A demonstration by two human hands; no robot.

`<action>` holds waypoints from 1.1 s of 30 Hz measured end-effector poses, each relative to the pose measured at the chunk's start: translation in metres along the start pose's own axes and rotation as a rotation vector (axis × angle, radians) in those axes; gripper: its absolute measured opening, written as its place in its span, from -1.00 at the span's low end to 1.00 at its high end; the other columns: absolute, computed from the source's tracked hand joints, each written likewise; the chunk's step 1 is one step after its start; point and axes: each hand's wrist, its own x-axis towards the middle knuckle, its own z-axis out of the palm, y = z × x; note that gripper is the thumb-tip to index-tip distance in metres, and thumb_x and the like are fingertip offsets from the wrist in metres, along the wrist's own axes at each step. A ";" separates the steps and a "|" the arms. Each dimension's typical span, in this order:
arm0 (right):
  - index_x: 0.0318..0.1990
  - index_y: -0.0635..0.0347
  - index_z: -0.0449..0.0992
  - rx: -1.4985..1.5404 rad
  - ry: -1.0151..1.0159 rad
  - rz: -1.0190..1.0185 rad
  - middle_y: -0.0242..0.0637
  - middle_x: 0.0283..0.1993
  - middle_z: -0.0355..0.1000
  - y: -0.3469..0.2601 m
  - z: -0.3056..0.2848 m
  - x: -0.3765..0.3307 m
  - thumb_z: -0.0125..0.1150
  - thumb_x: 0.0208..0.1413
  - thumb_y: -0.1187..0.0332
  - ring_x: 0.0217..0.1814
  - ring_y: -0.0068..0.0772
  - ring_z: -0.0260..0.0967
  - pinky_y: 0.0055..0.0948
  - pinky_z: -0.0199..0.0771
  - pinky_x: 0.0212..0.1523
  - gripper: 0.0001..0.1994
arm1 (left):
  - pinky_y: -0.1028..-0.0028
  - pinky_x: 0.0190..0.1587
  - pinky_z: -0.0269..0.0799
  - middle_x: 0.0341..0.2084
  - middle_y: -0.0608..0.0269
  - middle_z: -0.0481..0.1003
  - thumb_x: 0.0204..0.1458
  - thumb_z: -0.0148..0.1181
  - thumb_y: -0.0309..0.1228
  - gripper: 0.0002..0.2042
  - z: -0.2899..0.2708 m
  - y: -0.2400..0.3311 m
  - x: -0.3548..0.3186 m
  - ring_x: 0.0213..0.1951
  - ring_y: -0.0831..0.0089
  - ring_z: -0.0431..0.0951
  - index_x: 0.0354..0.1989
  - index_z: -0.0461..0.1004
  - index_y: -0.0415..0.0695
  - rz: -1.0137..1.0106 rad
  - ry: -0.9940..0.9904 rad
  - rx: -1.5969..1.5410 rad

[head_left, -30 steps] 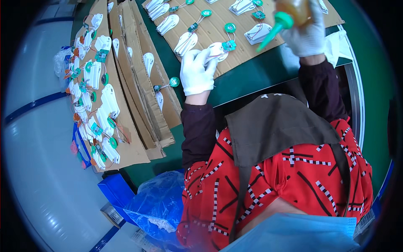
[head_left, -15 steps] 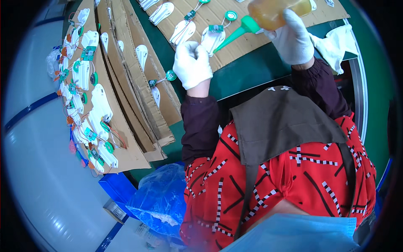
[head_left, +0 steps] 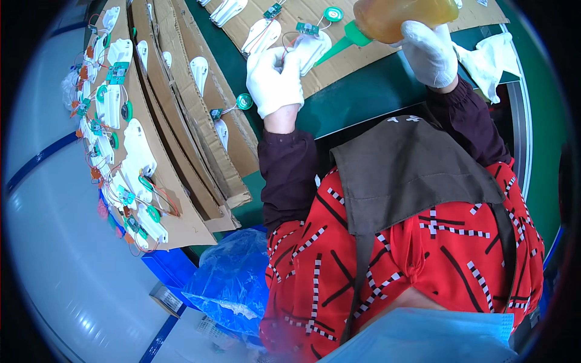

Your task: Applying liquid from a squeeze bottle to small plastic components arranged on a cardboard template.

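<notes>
My white-gloved left hand point(head_left: 274, 81) is closed, its fingers pinched at the near edge of a white plastic housing point(head_left: 313, 48). A small green circuit board point(head_left: 307, 28) sits at that housing's far end, wired to a round green-rimmed disc point(head_left: 333, 14). In my gloved right hand point(head_left: 431, 54) is a squeeze bottle point(head_left: 402, 18) of amber liquid, tipped on its side. Its tapered green nozzle point(head_left: 348, 41) points down left, with the tip beside the housing. Left of it lies another white housing point(head_left: 262, 36) on the cardboard sheet point(head_left: 363, 63). My left fingertips are partly hidden.
Stacked cardboard sheets point(head_left: 233, 175) at the left carry several white housings point(head_left: 138, 148) with boards and wires. A crumpled white cloth point(head_left: 489, 63) lies at the table's right. Below the stack are a blue bin point(head_left: 169, 269) and a blue plastic bag point(head_left: 233, 278).
The bottle and my right hand have shifted slightly down and turned, the nozzle tip moving up right. The housing at my left fingers has tilted and shifted right.
</notes>
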 end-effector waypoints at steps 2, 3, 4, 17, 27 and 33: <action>0.18 0.24 0.32 0.006 0.004 0.006 -0.26 0.07 0.43 0.000 0.001 -0.001 0.51 -0.16 0.39 0.09 -0.32 0.41 -0.31 0.38 0.12 -0.31 | 0.54 -0.46 0.41 -0.30 0.19 0.45 0.07 0.19 -0.51 -0.87 -0.002 -0.001 -0.002 -0.50 0.53 0.51 -0.28 0.53 -0.34 -0.114 0.006 -0.113; 0.18 0.24 0.32 -0.011 -0.021 0.016 -0.26 0.06 0.43 -0.001 0.002 0.000 0.51 -0.16 0.41 0.08 -0.33 0.41 -0.32 0.39 0.11 -0.32 | 0.54 -0.41 0.44 -0.33 0.16 0.48 0.07 0.17 -0.52 -0.85 -0.005 -0.007 -0.004 -0.48 0.51 0.53 -0.24 0.49 -0.35 -0.135 -0.007 -0.260; 0.18 0.24 0.32 -0.028 -0.045 0.025 -0.26 0.05 0.44 -0.002 0.003 0.000 0.51 -0.15 0.42 0.08 -0.35 0.41 -0.32 0.39 0.11 -0.32 | 0.55 -0.36 0.47 -0.36 0.13 0.50 0.07 0.15 -0.53 -0.82 -0.007 -0.010 -0.004 -0.46 0.48 0.55 -0.20 0.45 -0.37 -0.156 -0.021 -0.406; 0.19 0.25 0.31 -0.198 -0.237 0.044 -0.28 0.02 0.47 0.008 0.023 0.018 0.58 -0.31 0.61 0.03 -0.45 0.44 -0.37 0.49 0.01 -0.20 | 0.52 -0.30 0.48 -0.33 -0.02 0.56 0.11 0.03 -0.55 -0.87 -0.006 0.000 -0.008 -0.44 0.45 0.57 -0.22 0.37 -0.37 -0.149 0.004 -0.343; 0.16 0.27 0.33 -0.205 -0.245 0.115 -0.27 0.01 0.48 0.010 0.026 0.017 0.60 -0.31 0.58 -0.01 -0.45 0.46 -0.40 0.52 -0.03 -0.23 | 0.54 -0.29 0.46 -0.37 0.02 0.58 0.10 0.04 -0.54 -0.87 -0.008 -0.001 -0.006 -0.45 0.46 0.57 -0.23 0.38 -0.37 -0.161 0.006 -0.332; 0.17 0.27 0.32 -0.415 -0.274 0.004 -0.27 0.01 0.47 0.010 0.024 0.018 0.65 -0.35 0.50 0.00 -0.48 0.44 -0.41 0.48 0.02 -0.18 | 0.54 -0.29 0.45 -0.37 0.01 0.57 0.11 0.03 -0.54 -0.86 -0.008 -0.006 -0.007 -0.45 0.46 0.57 -0.23 0.39 -0.37 -0.129 0.006 -0.295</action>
